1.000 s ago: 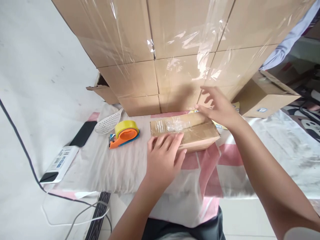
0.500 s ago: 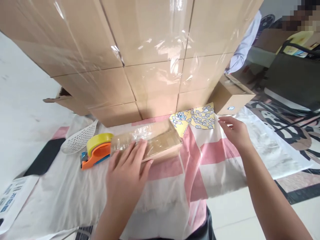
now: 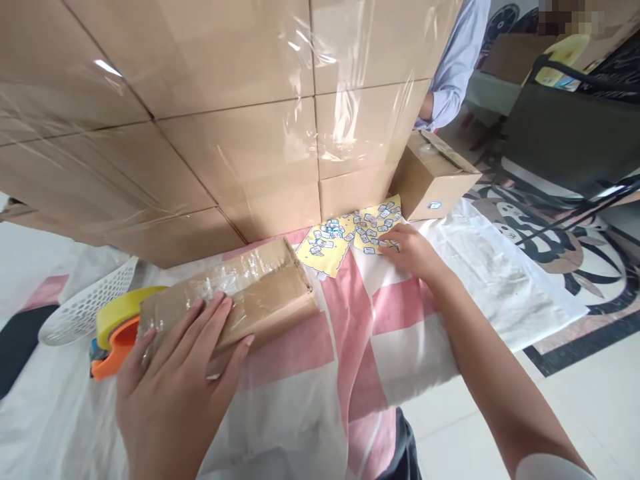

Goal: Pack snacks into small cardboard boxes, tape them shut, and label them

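My left hand (image 3: pixel 175 380) lies flat, fingers spread, on the near end of a small taped cardboard box (image 3: pixel 255 287) on the pink-and-white cloth (image 3: pixel 320 360). My right hand (image 3: pixel 410 248) reaches to the right and its fingertips touch the yellow sticker sheets (image 3: pixel 373 223) lying at the foot of the box stack; whether it grips a sheet is hidden by the fingers. A second yellow sheet (image 3: pixel 325 243) lies beside it, just past the small box's far end.
A tall wall of film-wrapped cartons (image 3: pixel 210 113) stands right behind the work surface. An orange tape dispenser with yellow tape (image 3: pixel 117 327) and a white perforated scoop (image 3: pixel 80 310) sit left. A taped carton (image 3: pixel 430 177) lies at right. Another person's sleeve (image 3: pixel 453 63) shows behind.
My view swung right. My right hand left the small box and moved over to the yellow sticker sheets. My left hand stayed pressed on the box.
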Available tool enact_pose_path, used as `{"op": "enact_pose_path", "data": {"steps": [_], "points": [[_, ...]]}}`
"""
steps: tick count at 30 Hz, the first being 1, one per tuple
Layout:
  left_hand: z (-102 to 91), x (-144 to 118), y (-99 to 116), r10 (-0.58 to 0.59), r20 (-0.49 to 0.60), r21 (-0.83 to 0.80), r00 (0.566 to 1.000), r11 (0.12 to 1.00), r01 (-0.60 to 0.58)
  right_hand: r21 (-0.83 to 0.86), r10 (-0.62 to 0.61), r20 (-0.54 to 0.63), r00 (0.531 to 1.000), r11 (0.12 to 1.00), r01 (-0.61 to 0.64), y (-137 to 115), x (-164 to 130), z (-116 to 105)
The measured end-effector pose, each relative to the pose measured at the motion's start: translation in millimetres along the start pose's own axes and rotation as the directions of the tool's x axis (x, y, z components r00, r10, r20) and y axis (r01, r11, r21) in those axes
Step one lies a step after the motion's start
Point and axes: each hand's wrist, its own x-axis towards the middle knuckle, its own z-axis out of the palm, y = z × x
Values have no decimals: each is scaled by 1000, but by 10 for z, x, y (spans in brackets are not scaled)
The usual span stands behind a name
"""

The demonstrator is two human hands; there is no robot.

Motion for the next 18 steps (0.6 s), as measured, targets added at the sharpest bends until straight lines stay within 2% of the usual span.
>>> {"op": "enact_pose_path", "data": {"steps": [2, 5, 7, 10, 13, 18], "points": [[13, 3, 12, -23, -19, -4, 1000, 1000, 23, 76, 60, -11, 998, 995, -59, 124, -82, -116], [30, 10, 33, -47, -51, -16, 998, 999, 47, 140, 90, 100, 991, 985, -104, 240, -182, -209], [37, 13, 47, -64, -62, -23, 996, 998, 63, 150, 98, 158, 983, 981, -122, 242, -212, -212], [45, 17, 69, -81, -69, -17, 994, 997, 80, 166, 138, 173, 975, 972, -168, 179, -205, -184], [54, 19, 86, -79, -71, -6, 994, 997, 79, 153, 148, 149, 978, 973, -171, 129, -177, -152], [67, 25, 83, -89, -80, -14, 993, 996, 88, 62, 122, -6, 993, 991, -121, 65, -111, -19]]}}
